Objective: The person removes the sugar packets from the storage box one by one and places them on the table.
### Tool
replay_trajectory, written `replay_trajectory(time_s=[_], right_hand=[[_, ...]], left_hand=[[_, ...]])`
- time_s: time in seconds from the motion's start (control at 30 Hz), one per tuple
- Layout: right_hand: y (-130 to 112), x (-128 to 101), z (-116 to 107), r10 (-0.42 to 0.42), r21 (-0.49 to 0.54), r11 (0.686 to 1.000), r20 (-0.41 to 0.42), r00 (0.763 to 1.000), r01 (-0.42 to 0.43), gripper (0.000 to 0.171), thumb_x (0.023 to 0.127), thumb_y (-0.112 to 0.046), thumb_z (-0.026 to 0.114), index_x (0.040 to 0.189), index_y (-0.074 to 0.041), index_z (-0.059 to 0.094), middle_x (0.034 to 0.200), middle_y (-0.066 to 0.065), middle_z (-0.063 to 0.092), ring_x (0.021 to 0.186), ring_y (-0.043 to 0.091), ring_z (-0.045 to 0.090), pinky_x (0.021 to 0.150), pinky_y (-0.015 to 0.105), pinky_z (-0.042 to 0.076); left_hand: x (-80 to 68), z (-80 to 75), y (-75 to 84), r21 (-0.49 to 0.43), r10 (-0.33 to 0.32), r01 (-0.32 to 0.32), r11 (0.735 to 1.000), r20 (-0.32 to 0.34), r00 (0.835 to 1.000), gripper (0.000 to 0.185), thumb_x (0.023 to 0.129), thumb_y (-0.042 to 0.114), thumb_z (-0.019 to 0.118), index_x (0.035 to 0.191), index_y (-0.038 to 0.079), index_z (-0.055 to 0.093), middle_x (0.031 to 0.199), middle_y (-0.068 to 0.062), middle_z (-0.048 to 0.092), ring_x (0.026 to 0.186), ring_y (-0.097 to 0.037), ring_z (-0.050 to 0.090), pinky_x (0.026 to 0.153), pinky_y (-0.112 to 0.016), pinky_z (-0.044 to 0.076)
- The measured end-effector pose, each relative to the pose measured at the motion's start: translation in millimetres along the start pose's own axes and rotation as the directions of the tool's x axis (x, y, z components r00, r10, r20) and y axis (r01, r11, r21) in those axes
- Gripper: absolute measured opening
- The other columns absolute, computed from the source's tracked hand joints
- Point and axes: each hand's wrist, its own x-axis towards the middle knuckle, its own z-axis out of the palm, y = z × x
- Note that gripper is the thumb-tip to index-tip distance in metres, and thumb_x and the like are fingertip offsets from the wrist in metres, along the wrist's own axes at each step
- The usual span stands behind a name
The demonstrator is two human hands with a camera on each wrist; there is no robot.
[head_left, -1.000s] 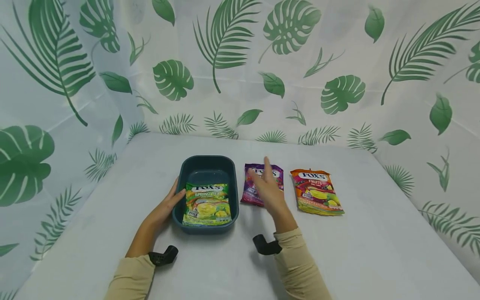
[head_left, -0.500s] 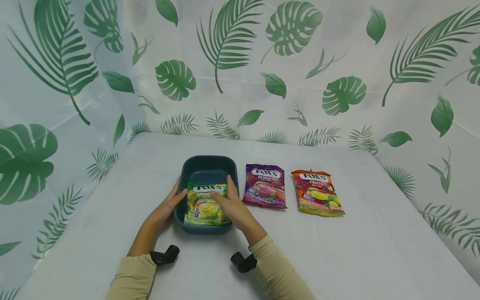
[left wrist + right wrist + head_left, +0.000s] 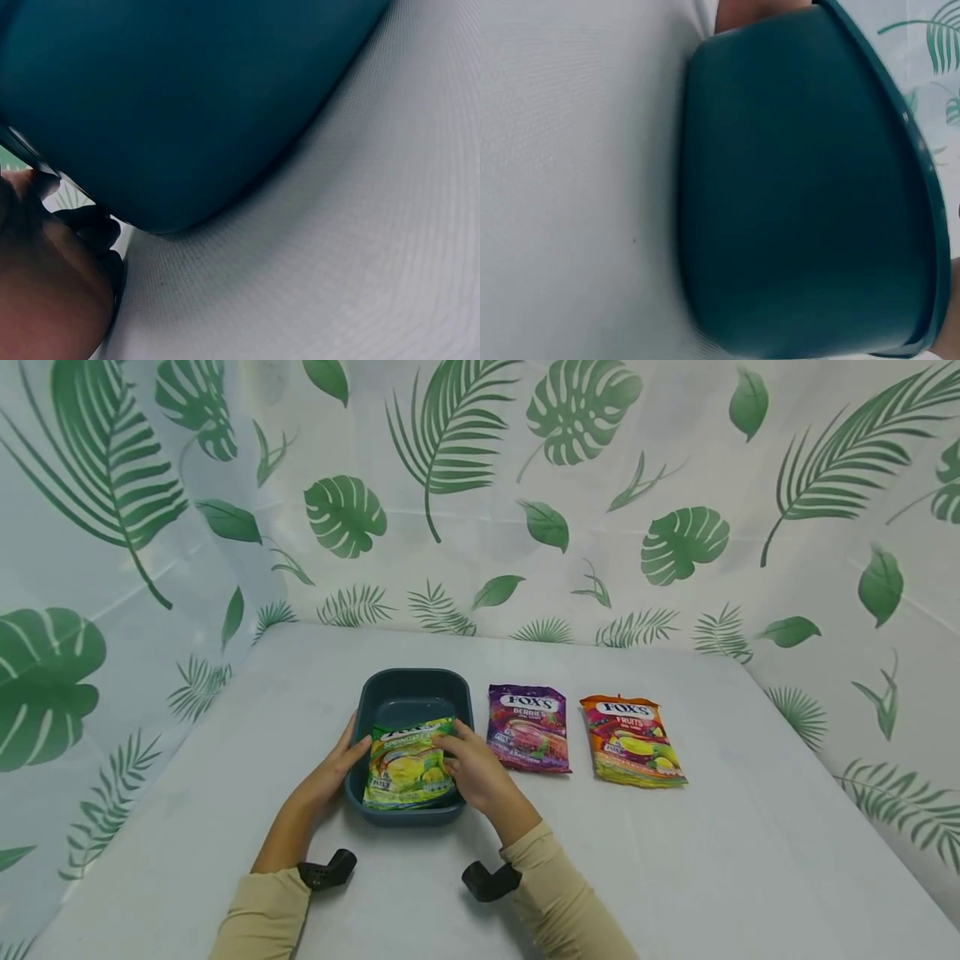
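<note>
A dark teal plastic tub (image 3: 415, 683) stands on the white tabletop in the head view. Inside its near half is a green FOX'S Spring Tea candy bag (image 3: 405, 768), its right side raised a little. My left hand (image 3: 330, 777) holds the tub's left side, thumb over the rim. My right hand (image 3: 480, 772) reaches over the right rim and pinches the bag's upper right edge. The left wrist view has the left hand (image 3: 52, 277) against the tub wall (image 3: 172, 112). In the right wrist view the tub's outer wall (image 3: 802, 187) hides the bag.
To the tub's right lies a purple FOX'S Berries candy bag (image 3: 529, 731). Farther right is an orange FOX'S Fruits candy bag (image 3: 633, 742). A leaf-printed curtain (image 3: 480, 527) closes off the back and sides of the table (image 3: 712, 860).
My right hand has moved left from above the purple bag to the tub and taken hold of the green candy bag, which now tilts up at its right. The left hand stays on the tub.
</note>
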Motion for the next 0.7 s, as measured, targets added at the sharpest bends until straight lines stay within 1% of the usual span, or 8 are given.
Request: replay_trajectory(time_s=[0.1, 0.17, 0.23, 0.37, 0.47, 0.57, 0.7], right_hand=[[0.1, 0.5, 0.1, 0.025, -0.013, 1.0, 0.02, 0.999, -0.024, 0.07, 0.092, -0.013, 0.043, 0.147, -0.005, 0.0, 0.152, 0.019, 0.001, 0.136, 0.043, 0.009, 0.112, 0.048, 0.008], [-0.3, 0.5, 0.7, 0.035, -0.029, 0.999, 0.038, 0.999, -0.034, 0.069, 0.093, -0.015, 0.043, 0.147, -0.008, 0.001, 0.153, 0.017, 0.001, 0.136, 0.044, 0.008, 0.111, 0.054, 0.0], [-0.5, 0.6, 1.4, 0.054, -0.039, 0.998, 0.048, 0.997, -0.052, 0.069, 0.093, -0.017, 0.044, 0.148, -0.013, 0.001, 0.154, 0.013, -0.001, 0.137, 0.043, 0.007, 0.108, 0.059, -0.002], [-0.2, 1.9, 1.4, 0.07, -0.013, 0.998, 0.085, 0.994, -0.069, 0.068, 0.094, -0.018, 0.043, 0.148, -0.019, 0.001, 0.155, 0.007, -0.002, 0.136, 0.047, 0.009, 0.104, 0.068, 0.004], [0.0, 2.3, 0.3, 0.072, -0.001, 0.997, 0.122, 0.99, -0.072, 0.068, 0.096, -0.018, 0.041, 0.148, -0.02, -0.002, 0.155, 0.005, -0.006, 0.134, 0.05, 0.013, 0.1, 0.071, 0.011], [0.2, 1.9, -1.3, 0.072, 0.003, 0.997, 0.141, 0.987, -0.073, 0.067, 0.096, -0.018, 0.039, 0.148, -0.021, -0.003, 0.155, 0.007, -0.002, 0.133, 0.048, 0.019, 0.099, 0.07, 0.015], [0.9, 1.3, -2.7, 0.072, 0.007, 0.997, 0.144, 0.987, -0.074, 0.067, 0.097, -0.017, 0.038, 0.148, -0.022, -0.005, 0.152, 0.013, 0.009, 0.132, 0.043, 0.025, 0.101, 0.067, 0.019]], left_hand=[[0.7, -0.8, 0.2, 0.005, -0.026, 0.026, 1.0, -0.006, 1.0, 0.066, 0.097, 0.042, 0.033, 0.144, 0.035, -0.012, 0.153, 0.004, -0.016, 0.139, -0.026, -0.019, 0.107, -0.059, -0.009], [0.9, -1.2, 0.3, 0.011, -0.033, 0.033, 0.999, -0.007, 0.999, 0.066, 0.097, 0.042, 0.033, 0.144, 0.035, -0.013, 0.153, 0.004, -0.017, 0.139, -0.026, -0.019, 0.107, -0.059, -0.009], [0.2, -1.3, 0.6, 0.018, -0.034, 0.034, 0.999, -0.008, 0.999, 0.066, 0.097, 0.042, 0.033, 0.144, 0.035, -0.013, 0.153, 0.004, -0.017, 0.139, -0.026, -0.019, 0.107, -0.059, -0.009], [-1.0, -1.6, 0.7, 0.027, -0.027, 0.027, 0.999, -0.007, 1.0, 0.066, 0.097, 0.042, 0.033, 0.144, 0.034, -0.013, 0.153, 0.003, -0.017, 0.139, -0.026, -0.019, 0.107, -0.059, -0.009], [-1.2, -1.4, 0.9, 0.024, -0.023, 0.023, 0.999, -0.007, 1.0, 0.065, 0.097, 0.042, 0.033, 0.144, 0.035, -0.012, 0.153, 0.003, -0.016, 0.14, -0.026, -0.018, 0.107, -0.06, -0.009], [-1.0, -1.1, 0.9, 0.016, -0.013, 0.013, 1.0, -0.006, 1.0, 0.065, 0.097, 0.041, 0.033, 0.145, 0.035, -0.011, 0.153, 0.003, -0.015, 0.14, -0.025, -0.018, 0.107, -0.06, -0.009], [-1.2, -0.2, 1.6, 0.003, -0.002, 0.002, 1.0, 0.007, 1.0, 0.065, 0.098, 0.039, 0.033, 0.144, 0.034, -0.012, 0.153, 0.003, -0.016, 0.14, -0.025, -0.018, 0.108, -0.059, -0.008]])
